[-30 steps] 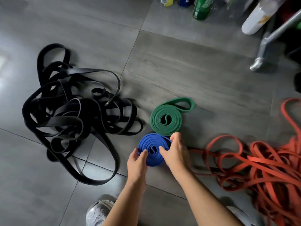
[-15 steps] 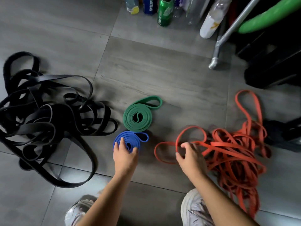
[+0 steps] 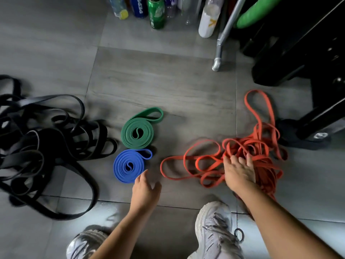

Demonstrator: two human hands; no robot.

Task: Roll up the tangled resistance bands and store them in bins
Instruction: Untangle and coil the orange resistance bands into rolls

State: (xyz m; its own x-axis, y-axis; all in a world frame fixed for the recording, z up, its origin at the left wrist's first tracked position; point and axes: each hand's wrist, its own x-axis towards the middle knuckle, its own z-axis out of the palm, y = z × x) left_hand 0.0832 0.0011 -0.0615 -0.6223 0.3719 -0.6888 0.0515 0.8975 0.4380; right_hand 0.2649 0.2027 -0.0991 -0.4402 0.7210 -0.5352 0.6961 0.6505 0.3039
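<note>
Head view, looking down on a grey tiled floor (image 3: 168, 81). Shows two bare forearms coming in from the bottom edge, the left one slanting up toward the middle, the right one crossing from the lower right corner.

Finds the left grip (image 3: 146, 186) low over the floor, palm down, fingers loosely bent and released, holding nothing; places its foremost fingertip right at the lower right edge of the rolled blue band (image 3: 129, 166), though cannot tell whether touching.

Finds the right grip (image 3: 239, 172) palm down on the orange tangle (image 3: 261, 144), fingers (image 3: 248, 158) spread and nearly straight among the strands, not clenched round any strand.

Places the blue roll flat on the floor, with the rolled green band (image 3: 138, 132) just beyond it, edges touching or nearly so. Puts the black tangle (image 3: 46, 143) at the left and the orange one at the right, well apart.

Shows two pale shoes (image 3: 214, 228) at the bottom, bottles (image 3: 156, 14) along the top edge, a metal leg (image 3: 218, 53) and black equipment (image 3: 298, 53) at the upper right
</note>
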